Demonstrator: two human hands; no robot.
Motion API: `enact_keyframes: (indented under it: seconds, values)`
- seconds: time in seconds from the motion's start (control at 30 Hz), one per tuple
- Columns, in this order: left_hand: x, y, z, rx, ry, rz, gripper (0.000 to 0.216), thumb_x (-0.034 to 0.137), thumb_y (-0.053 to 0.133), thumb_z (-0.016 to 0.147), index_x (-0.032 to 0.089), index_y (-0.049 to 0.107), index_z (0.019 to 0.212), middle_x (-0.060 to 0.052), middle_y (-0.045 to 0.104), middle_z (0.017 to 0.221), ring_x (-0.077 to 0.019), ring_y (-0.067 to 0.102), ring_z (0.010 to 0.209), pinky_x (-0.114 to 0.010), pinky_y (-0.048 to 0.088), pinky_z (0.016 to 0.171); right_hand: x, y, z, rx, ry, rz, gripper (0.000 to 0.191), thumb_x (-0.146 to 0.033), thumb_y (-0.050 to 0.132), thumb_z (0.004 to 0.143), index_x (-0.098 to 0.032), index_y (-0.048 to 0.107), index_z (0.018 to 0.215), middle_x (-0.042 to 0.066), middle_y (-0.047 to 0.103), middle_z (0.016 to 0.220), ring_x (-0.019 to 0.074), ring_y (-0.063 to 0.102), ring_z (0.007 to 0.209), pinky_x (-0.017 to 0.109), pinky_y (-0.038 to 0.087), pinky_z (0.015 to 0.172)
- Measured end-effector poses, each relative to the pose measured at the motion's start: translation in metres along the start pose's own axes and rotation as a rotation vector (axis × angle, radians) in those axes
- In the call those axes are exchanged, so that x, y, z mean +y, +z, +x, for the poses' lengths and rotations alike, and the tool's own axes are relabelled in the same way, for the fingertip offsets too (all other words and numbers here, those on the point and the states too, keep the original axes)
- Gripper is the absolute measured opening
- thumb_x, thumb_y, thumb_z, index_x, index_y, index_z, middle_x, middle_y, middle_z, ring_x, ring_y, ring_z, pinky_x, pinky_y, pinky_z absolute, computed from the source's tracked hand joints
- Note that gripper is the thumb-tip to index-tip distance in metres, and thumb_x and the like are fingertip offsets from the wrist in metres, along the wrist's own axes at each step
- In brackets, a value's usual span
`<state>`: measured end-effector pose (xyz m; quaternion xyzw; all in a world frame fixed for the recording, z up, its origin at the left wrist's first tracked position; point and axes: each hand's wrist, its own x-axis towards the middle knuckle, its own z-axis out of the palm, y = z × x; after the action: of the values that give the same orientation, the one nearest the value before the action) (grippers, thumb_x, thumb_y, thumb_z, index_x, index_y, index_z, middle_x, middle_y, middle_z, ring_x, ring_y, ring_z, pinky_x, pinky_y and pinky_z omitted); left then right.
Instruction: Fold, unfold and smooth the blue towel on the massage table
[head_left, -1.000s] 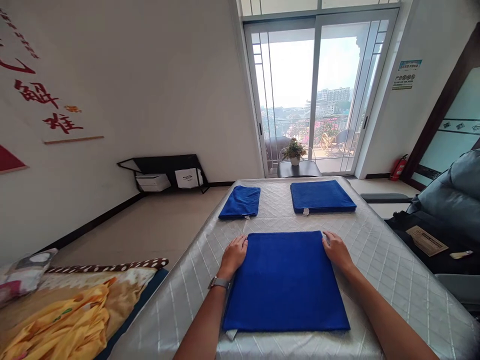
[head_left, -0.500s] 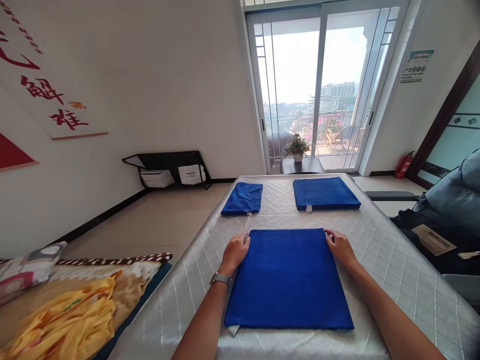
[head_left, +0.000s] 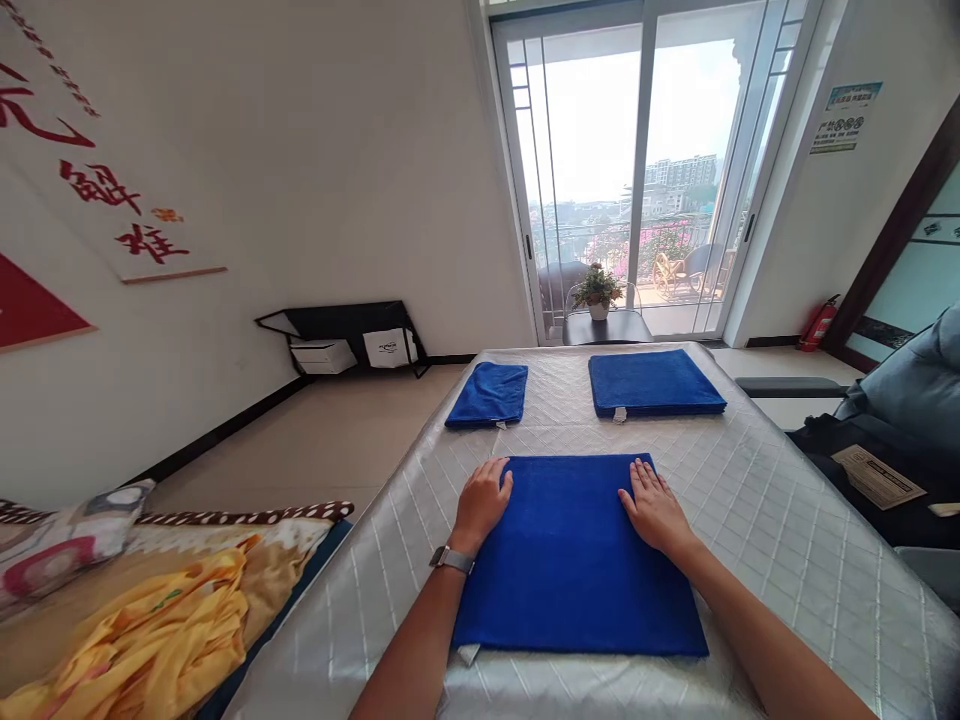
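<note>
A folded blue towel [head_left: 570, 570] lies flat in front of me, with a small white tag at its near left corner. My left hand [head_left: 484, 500] rests on its far left corner, fingers stretched forward and the palm partly over the edge. On the far right corner lies my right hand [head_left: 654, 503], flat with fingers extended. Neither hand grips the cloth. Farther off are a smaller folded blue towel [head_left: 491, 393] at the left and a stack of folded blue towels [head_left: 654, 382] at the right.
A quilted silvery cover [head_left: 780, 520] spreads under the towels. Yellow cloth [head_left: 165, 620] lies on bedding at the lower left. At the right sit a dark bag [head_left: 832, 450] and a grey armchair [head_left: 919, 390]. A potted plant [head_left: 598, 290] stands beyond the far edge.
My right hand has moved from the towel's right edge onto its top and flattened. The left hand has shifted slightly inward over the left corner. The towel stays in place.
</note>
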<state>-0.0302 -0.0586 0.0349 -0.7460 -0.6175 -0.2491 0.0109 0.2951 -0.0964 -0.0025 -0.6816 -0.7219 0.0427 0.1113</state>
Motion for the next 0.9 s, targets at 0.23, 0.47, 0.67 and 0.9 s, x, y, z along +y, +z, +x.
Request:
enact_keyframes:
  seconds: [0.23,0.47,0.67,0.9]
  values:
    - [0.121,-0.004,-0.047,-0.172,0.575,-0.01,0.054,0.044,0.037,0.105,0.018,0.045,0.151,-0.01,0.048,0.157,-0.0225,0.04,0.147,-0.04,0.034,0.122,0.001,0.0,-0.001,-0.012,0.018,-0.089,0.071,-0.043,0.024,0.102,-0.001,0.024,0.159,0.017,0.021,0.167,0.0269,0.013,0.156,0.048,0.015,0.125]
    - [0.192,0.034,-0.043,-0.293,0.589,-0.03,0.074,0.058,0.018,0.105,0.008,0.026,0.159,-0.014,0.03,0.166,-0.0224,0.022,0.155,-0.038,0.022,0.126,0.012,0.008,-0.003,-0.013,-0.025,-0.121,0.064,-0.021,0.03,0.096,-0.01,0.03,0.16,0.012,0.022,0.168,0.0236,0.012,0.156,0.044,0.017,0.125]
    - [0.176,0.068,-0.021,-0.302,0.41,0.036,0.071,0.055,0.015,0.105,0.011,0.028,0.159,-0.014,0.033,0.165,-0.0233,0.023,0.155,-0.043,0.024,0.126,0.01,0.01,-0.001,-0.001,-0.025,-0.151,0.063,-0.029,0.026,0.1,-0.006,0.03,0.159,0.014,0.022,0.167,0.0261,0.013,0.156,0.047,0.015,0.125]
    - [0.08,0.04,-0.033,-0.287,0.154,0.138,0.079,0.063,0.013,0.102,0.012,0.029,0.159,-0.013,0.029,0.166,-0.0254,0.021,0.155,-0.047,0.023,0.127,0.002,0.007,0.001,0.01,0.032,-0.145,0.067,-0.038,0.021,0.103,-0.001,0.026,0.159,0.015,0.023,0.166,0.0266,0.015,0.155,0.048,0.012,0.125]
